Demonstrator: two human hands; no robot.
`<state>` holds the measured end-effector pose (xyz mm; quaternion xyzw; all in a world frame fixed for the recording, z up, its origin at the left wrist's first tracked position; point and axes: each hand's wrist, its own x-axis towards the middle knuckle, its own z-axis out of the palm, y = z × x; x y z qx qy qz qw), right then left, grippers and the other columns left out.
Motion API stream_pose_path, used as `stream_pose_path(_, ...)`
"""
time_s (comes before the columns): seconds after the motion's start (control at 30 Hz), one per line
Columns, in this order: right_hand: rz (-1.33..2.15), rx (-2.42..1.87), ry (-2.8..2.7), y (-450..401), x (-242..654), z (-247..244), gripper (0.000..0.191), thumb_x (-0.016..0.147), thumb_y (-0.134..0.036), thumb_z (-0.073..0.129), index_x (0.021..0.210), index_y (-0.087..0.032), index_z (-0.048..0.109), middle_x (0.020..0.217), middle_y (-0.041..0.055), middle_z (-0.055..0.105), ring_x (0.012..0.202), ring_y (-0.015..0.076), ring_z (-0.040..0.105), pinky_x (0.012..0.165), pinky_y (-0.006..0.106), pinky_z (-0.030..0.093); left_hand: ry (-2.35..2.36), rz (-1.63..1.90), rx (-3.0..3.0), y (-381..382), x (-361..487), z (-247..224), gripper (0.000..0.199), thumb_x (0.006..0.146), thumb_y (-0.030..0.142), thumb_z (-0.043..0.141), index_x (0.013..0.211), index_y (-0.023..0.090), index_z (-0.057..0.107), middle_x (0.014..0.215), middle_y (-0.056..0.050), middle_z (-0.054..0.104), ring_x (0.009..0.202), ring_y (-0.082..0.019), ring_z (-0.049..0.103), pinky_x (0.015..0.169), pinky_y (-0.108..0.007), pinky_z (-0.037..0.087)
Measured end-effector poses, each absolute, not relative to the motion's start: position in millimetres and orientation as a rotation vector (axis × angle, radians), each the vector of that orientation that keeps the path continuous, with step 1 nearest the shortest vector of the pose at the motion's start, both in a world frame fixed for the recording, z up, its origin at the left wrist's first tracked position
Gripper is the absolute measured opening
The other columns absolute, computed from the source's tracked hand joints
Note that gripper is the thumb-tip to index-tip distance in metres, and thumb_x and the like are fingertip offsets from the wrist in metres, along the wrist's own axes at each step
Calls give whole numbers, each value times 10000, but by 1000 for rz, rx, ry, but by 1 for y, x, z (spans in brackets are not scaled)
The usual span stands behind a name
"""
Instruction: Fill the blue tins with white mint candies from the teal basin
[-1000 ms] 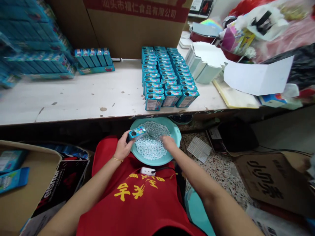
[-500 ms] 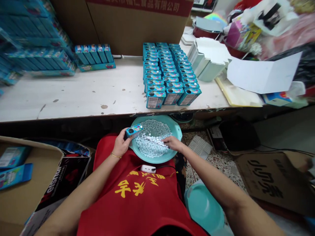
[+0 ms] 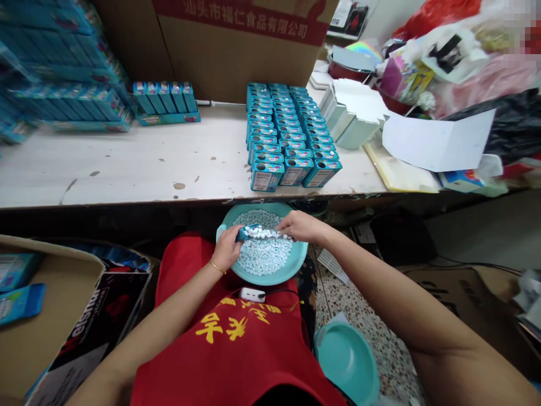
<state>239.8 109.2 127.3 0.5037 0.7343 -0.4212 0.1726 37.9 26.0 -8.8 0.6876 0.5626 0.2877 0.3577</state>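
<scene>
My left hand [image 3: 228, 247] is closed around a small blue candy box [image 3: 242, 233], tilted over the basin. My right hand [image 3: 301, 226] grips a narrow scoop [image 3: 276, 235], mostly hidden under its load of white candies [image 3: 258, 232]. The scoop's far end meets the top of the box; the box's opening is covered by candies. Below both hands, the turquoise basin [image 3: 299, 256] on my lap holds many small pale candies [image 3: 264, 256].
Rows of blue candy boxes [image 3: 291, 135] stand on the white table [image 3: 169, 163], with a packed display tray [image 3: 169, 118] behind. White folded cards [image 3: 355, 110] lie right. An open carton [image 3: 54, 316] is at left, a second turquoise basin [image 3: 349, 361] on the floor at right.
My right hand has lifted the loaded scoop from the candies to the box. The left hand has moved right and tilted the box towards it.
</scene>
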Motion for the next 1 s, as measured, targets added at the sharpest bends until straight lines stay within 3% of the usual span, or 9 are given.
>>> stream_pose_path(0.2,-1015,1305,2117,118,213,145,284,646,-120,463,780,-149,712,541,30,611,515,97,493,513,210,304,1445,732,1777,26,37,-15,401,724,145,463,1124,151,479,1107,-94,549,1026,-224,487,918,-375,381)
stream_pose_path(0.37,-1043,1311,2168,107,222,147,239,680,-146,443,669,-146,682,542,15,588,524,84,477,501,207,273,1428,755,1737,27,36,-18,399,724,145,463,1123,157,473,1110,-84,546,1038,-212,484,927,-368,374)
stream_pose_path(0.57,-1127,1413,2141,98,235,146,246,698,-150,447,686,-167,691,544,-5,581,528,81,466,504,206,271,1371,748,1688,30,40,-21,387,733,167,468,1120,152,475,1109,-93,549,1041,-219,486,929,-381,374)
stream_pose_path(0.7,-1223,1485,2216,91,260,145,272,722,-172,443,809,-190,700,620,-7,614,602,99,506,551,200,324,1439,764,1589,32,36,-22,404,724,184,483,1128,166,476,1107,-90,551,1048,-227,496,932,-394,374)
stream_pose_path(0.83,-1333,1740,2127,77,294,102,319,777,-222,411,988,-173,645,738,1,640,628,108,544,582,199,393,1458,820,1500,29,24,-16,406,725,203,495,1129,164,476,1120,-89,547,1047,-217,505,933,-369,379)
stream_pose_path(0.9,-1182,1802,2045,69,296,63,330,797,-217,395,1038,-180,617,777,11,650,662,120,570,607,205,419,1471,856,1466,26,19,-10,397,731,209,498,1124,162,477,1111,-85,554,1033,-210,514,925,-353,386)
stream_pose_path(1.0,-878,1762,2009,54,275,7,362,800,-132,375,1083,-185,595,972,77,644,871,177,581,733,253,427,1495,885,1431,20,11,-3,383,739,224,506,1117,171,480,1072,-69,574,981,-195,539,896,-334,406)
